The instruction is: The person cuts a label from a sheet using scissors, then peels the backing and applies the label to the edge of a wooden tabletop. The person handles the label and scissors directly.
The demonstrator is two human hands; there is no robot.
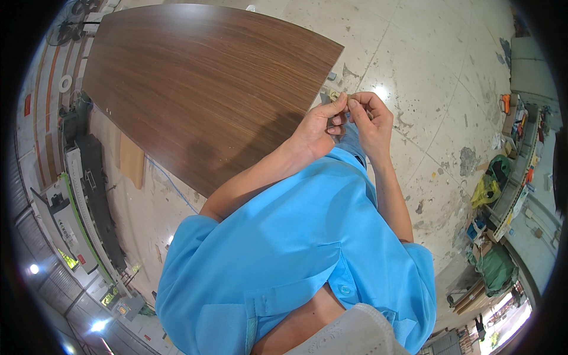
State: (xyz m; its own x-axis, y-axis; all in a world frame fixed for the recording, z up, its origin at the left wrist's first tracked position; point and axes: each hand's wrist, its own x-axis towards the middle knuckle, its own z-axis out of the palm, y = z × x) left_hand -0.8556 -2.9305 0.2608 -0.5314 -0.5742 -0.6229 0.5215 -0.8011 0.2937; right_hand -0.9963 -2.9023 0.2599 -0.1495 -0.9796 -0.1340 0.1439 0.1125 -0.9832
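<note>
My left hand and my right hand meet just off the right-hand edge of a brown wood-grain board. Both are closed, with thumbs and fingertips pinched close together. Whatever lies between the fingertips is too small and too covered to name. A small yellowish piece shows right behind the left thumb tip; I cannot tell whether the fingers hold it. Beyond the hands, a small grey part sticks out by the board's edge.
The board spreads from my left to the far side. A thin blue cord runs on the stained pale floor below its near edge. Along the right stands a long bench with tools, and green and yellow bags. Machinery stands at left.
</note>
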